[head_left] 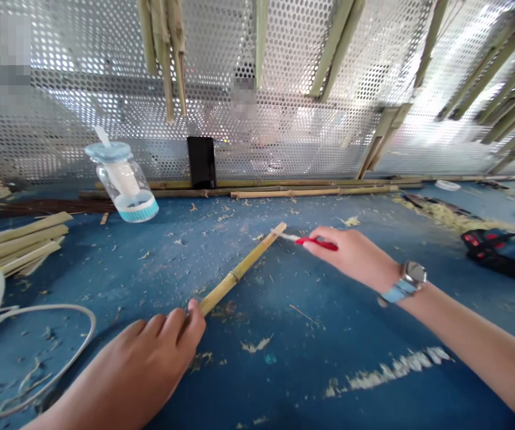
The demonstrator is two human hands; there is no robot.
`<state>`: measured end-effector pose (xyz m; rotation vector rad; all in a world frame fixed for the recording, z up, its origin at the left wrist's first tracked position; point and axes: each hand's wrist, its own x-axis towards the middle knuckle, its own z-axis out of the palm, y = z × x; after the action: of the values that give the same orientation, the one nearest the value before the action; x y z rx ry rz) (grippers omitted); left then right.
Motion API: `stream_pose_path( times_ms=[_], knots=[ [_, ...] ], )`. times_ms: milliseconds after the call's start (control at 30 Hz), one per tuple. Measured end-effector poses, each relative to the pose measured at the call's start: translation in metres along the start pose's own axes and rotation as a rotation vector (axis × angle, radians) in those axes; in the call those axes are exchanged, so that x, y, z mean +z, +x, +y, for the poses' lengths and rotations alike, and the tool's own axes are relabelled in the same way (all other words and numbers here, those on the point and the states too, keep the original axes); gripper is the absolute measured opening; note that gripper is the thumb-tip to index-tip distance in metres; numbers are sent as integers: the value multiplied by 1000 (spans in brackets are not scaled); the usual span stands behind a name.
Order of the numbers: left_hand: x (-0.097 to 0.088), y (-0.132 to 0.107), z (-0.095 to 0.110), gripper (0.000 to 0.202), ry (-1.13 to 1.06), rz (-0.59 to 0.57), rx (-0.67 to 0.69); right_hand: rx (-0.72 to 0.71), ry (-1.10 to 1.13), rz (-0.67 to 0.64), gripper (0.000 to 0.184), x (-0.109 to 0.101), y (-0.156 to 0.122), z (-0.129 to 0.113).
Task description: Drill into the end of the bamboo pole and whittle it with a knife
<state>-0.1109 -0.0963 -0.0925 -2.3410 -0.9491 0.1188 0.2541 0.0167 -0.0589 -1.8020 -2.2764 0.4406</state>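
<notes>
1. Two hands were in view. The left hand (145,358), fingers curled, gripped the lower end of one bamboo stick (239,269), which lay slanting across the blue surface (284,397). The right hand (351,257) made a narrow pinch around one small red-handled knife (315,243), whose pale tip met the stick's far end.
2. Pale shavings (257,344) lay scattered across the surface around the stick, a sign that cutting had been done. One node showed along the stick; how much of it was finished could not be told.
3. To the left lay a stack of about five flat bamboo strips (15,248). Farther off, about three long bamboo canes (311,192) ran along the foot of one perforated metal screen (284,131).
4. One clear jar (125,185) with a blue lid stood beyond the hands, beside one upright black rectangular object (201,161). One wristwatch (407,282) with a pale blue strap circled the right wrist. One pale looped cord (33,358) curved at lower left, and one black-and-red bag (503,254) lay at far right.
</notes>
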Motion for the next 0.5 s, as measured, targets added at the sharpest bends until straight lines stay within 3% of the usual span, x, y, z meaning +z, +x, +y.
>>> stream_pose_path(
  times_ms=[133, 333, 500],
  knots=[
    [3, -4, -1, 56, 1, -17, 5, -155, 110, -151, 45, 7, -21, -24],
    [-1, 4, -3, 48, -15, 31, 6, 0, 62, -38, 42, 3, -17, -18],
    [-2, 6, -2, 50, -1, 86, -7, -92, 172, -149, 47, 5, -14, -22]
  ],
)
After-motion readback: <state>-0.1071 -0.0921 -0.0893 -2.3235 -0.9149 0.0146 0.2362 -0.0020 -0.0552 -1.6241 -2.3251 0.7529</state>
